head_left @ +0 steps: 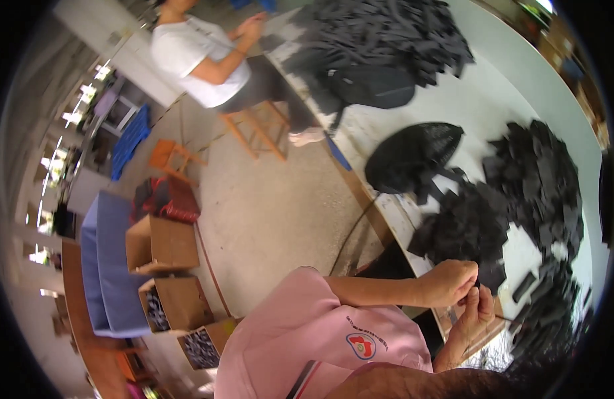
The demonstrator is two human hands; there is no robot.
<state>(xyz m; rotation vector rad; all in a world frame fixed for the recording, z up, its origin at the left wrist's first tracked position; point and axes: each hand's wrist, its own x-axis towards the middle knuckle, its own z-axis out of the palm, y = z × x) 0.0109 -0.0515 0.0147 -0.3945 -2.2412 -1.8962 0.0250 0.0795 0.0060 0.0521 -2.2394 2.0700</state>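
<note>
My left hand (pixel 448 282) and my right hand (pixel 476 312) meet at the edge of the white worktable. Fingers of both hands are pinched together around a small black piece (pixel 478 284), mostly hidden by them; its exact kind does not show. Right beside my hands lies a heap of black flat pieces (pixel 463 223), which look like fabric or foam. More dark strips (pixel 550 309) are spread further right.
Another pile of black pieces (pixel 536 176) and a black bag (pixel 413 156) lie on the table (pixel 447 110). A person in a white shirt (pixel 200 60) sits on a wooden stool (pixel 254 130) at the far end. Cardboard boxes (pixel 170 243) stand on the floor at left.
</note>
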